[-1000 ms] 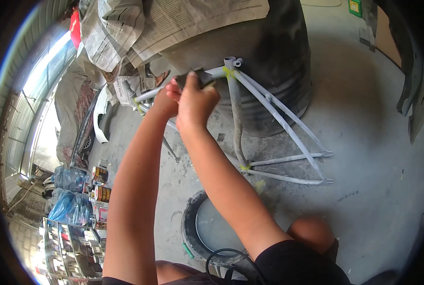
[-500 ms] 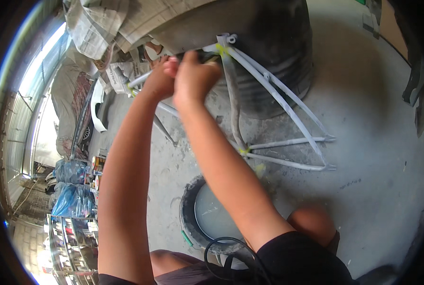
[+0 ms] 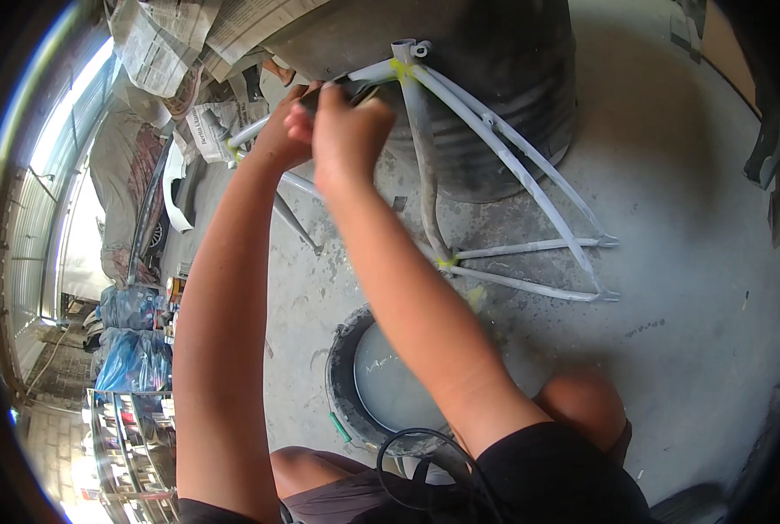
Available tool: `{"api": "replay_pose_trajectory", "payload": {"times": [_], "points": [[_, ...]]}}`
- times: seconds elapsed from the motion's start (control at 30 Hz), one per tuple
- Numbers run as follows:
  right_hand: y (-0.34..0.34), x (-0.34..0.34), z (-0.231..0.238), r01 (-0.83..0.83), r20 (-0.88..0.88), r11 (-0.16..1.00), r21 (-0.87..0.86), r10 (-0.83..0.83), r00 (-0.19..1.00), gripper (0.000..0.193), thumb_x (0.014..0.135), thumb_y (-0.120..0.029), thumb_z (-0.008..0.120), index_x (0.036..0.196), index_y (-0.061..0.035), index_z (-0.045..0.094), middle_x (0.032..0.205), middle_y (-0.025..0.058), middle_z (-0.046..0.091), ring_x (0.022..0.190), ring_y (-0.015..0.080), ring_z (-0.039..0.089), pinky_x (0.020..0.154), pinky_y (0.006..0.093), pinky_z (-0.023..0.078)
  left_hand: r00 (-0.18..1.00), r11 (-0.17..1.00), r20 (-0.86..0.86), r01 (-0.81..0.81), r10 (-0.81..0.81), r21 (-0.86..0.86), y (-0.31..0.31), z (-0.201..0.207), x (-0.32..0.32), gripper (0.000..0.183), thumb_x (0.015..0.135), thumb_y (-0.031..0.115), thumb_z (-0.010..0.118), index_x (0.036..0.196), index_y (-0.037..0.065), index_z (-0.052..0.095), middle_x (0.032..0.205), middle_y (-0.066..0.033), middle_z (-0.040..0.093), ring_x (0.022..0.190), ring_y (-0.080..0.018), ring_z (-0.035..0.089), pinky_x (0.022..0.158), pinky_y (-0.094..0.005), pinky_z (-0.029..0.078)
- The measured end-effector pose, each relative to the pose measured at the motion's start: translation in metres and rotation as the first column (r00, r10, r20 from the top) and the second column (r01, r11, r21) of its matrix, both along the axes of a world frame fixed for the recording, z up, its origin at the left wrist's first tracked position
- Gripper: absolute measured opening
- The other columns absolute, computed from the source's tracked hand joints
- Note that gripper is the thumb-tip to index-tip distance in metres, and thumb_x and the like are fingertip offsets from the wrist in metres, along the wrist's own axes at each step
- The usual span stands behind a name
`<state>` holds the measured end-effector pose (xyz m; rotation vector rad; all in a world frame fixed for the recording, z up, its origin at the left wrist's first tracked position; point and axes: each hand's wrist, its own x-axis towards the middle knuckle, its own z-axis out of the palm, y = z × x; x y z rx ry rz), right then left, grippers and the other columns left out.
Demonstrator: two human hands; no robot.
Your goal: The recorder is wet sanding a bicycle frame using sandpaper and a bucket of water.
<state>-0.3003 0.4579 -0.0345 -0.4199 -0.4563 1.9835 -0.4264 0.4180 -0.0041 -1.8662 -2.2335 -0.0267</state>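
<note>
Clasping dark pad, right fingers over bicycle frame tube

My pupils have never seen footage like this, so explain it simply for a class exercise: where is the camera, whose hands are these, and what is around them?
There is no robot here. A fisheye camera worn on a person's head looks down, so straight edges bend and bare forearms reach up from below. The right hand grips a small dark piece at the upper tube of a pale grey bicycle frame. The left hand is beside it, its grip partly hidden. Behind the frame is a dark drum. On the concrete floor, a dark bucket holds cloudy liquid.
</note>
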Motion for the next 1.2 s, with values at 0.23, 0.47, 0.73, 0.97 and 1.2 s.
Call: {"api": "replay_pose_trajectory", "payload": {"times": [0.23,0.47,0.73,0.97,1.2], "points": [[0.021,0.047,-0.018,0.237,-0.065,0.856,-0.460,-0.299,0.952,0.019,0.096,-0.006,0.052,0.103,0.0121,0.050,0.076,0.0174,0.067,0.056,0.0194,0.066,0.049,0.0285,0.055,0.987,0.987,-0.002,-0.159,0.159,0.038,0.004,0.003,0.035,0.078,0.067,-0.001,0.064,0.143,-0.001,0.048,0.137,-0.0209,0.056,0.127,-0.0395,0.056,0.104,-0.0410,0.049],[0.001,0.011,0.013,0.091,0.058,0.987,0.129,-0.099,0.993,0.016,0.095,-0.006,0.055,0.089,0.0090,0.056,0.072,0.0175,0.067,0.052,0.0197,0.066,0.045,0.0284,0.054,0.917,0.940,0.206,-0.335,0.342,-0.072,0.001,0.003,0.024,0.080,0.067,0.001,0.066,0.145,0.002,0.047,0.135,-0.0195,0.057,0.126,-0.0387,0.056,0.102,-0.0429,0.050],[0.034,0.048,-0.030,0.204,-0.012,0.883,-0.423,-0.230,0.973,0.026,0.098,-0.008,0.050,0.105,0.0177,0.051,0.081,0.0214,0.069,0.059,0.0212,0.068,0.049,0.0266,0.056,0.974,0.974,0.001,-0.228,0.228,0.012,0.007,-0.001,0.038,0.083,0.068,-0.002,0.061,0.149,0.005,0.044,0.143,-0.0157,0.052,0.133,-0.0355,0.052,0.104,-0.0430,0.051],[0.004,0.029,0.023,0.070,-0.051,0.998,-0.005,-0.070,0.996,0.019,0.098,-0.006,0.050,0.094,0.0116,0.053,0.072,0.0169,0.067,0.051,0.0200,0.065,0.044,0.0290,0.054,0.992,0.994,-0.057,-0.110,0.111,0.014,-0.001,-0.013,0.004,0.083,0.069,-0.001,0.062,0.149,0.006,0.044,0.143,-0.0145,0.052,0.134,-0.0352,0.051,0.104,-0.0453,0.050],[0.018,0.045,-0.015,0.202,0.014,0.902,-0.383,-0.213,0.977,0.023,0.099,-0.007,0.047,0.098,0.0163,0.052,0.080,0.0213,0.068,0.056,0.0210,0.068,0.047,0.0282,0.056,0.961,0.961,0.001,-0.276,0.276,-0.011,0.002,-0.002,0.034,0.084,0.068,-0.001,0.064,0.149,0.008,0.042,0.144,-0.0124,0.051,0.135,-0.0344,0.050,0.104,-0.0472,0.050]]}}
